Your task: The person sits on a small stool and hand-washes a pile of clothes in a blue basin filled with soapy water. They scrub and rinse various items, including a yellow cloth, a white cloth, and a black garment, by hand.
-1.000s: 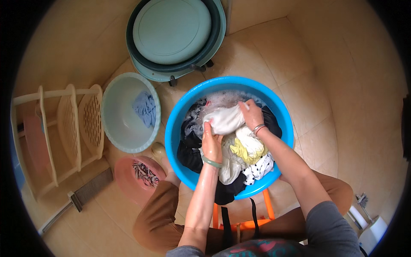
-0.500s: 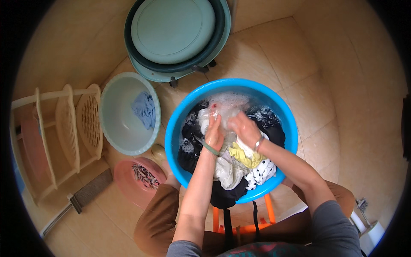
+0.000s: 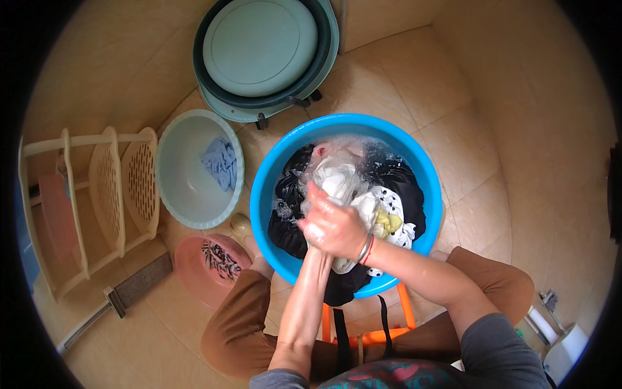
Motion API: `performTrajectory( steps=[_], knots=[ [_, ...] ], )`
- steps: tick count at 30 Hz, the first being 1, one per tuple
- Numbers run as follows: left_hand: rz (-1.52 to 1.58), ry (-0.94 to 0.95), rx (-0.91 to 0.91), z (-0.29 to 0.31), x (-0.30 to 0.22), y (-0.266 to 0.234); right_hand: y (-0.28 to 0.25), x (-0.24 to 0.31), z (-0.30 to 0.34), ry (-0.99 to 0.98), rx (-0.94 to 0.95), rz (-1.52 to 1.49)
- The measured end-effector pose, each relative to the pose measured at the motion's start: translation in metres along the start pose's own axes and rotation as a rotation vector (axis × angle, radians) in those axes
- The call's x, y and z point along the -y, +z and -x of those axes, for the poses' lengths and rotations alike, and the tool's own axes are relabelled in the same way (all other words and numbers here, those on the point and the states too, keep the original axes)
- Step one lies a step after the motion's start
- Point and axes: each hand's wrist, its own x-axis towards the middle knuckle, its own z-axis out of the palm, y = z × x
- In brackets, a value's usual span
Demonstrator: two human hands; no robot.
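Observation:
A blue basin (image 3: 433, 194) holds soapy water and a heap of wet laundry. My right hand (image 3: 340, 232) lies across my left wrist, its fingers curled round it. A silver bangle and a red string circle the right wrist. Of my left hand (image 3: 316, 196), only a part shows past the right one; its fingers are mostly hidden, and I cannot tell if it grips anything. Just beyond both hands is a bunched white cloth (image 3: 337, 180). Beside them lie a yellow cloth (image 3: 387, 223) and a white cloth with black dots (image 3: 405, 235). Dark clothes (image 3: 398, 178) surround these.
Left of the basin stand a pale green basin (image 3: 184, 198) with a blue cloth (image 3: 220, 163), and a pink basin (image 3: 201, 285) of clothespins. A cream rack (image 3: 78, 207), a flat-headed brush (image 3: 139, 285) and folded green tubs (image 3: 262, 48) stand around. Under the blue basin is an orange stool (image 3: 407, 308).
My right hand has come down and left, off the cloth area, onto my left wrist, covering the green bangle seen before. The white cloth now sits bunched up higher in the basin.

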Motion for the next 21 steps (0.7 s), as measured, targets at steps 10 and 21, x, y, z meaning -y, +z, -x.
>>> performTrajectory(
  steps=[10,21],
  knots=[
    [-1.379,0.449,0.394,0.033,0.036,0.027,-0.078,-0.152,0.026,0.728,0.521,-0.665],
    [-1.198,-0.263,0.658,0.022,0.003,0.011,-0.104,-0.101,-0.001,0.228,0.883,0.422]
  ],
)
